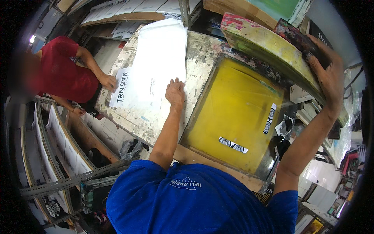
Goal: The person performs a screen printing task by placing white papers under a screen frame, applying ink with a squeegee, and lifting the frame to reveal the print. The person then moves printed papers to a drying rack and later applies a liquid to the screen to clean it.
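As the head view opens up, we find the left hand down flat-ish on the stack, fingers loosely bent, fingertips on the white paper, gripping nothing! Across on the far side, the right hand is up high and clamped around the end of the board, thumb on the near face, fingers curled over the dark edge. Below that raised board lies the yellow panel, two patterned strips on it, just right of the stack on the bench. And look left: a co-worker in red has a hand at the edge of a sheet with bold black lettering, beside the stack on the same bench. So where do we stand? That sheet looks done, and lettered ones lie on the shelf behind. The stack's top shows mostly white, with small faint marks near the left hand; whether the sheets below are done, I cannot tell. Call it mid-run: some finished, the board up, and quite possibly plenty left
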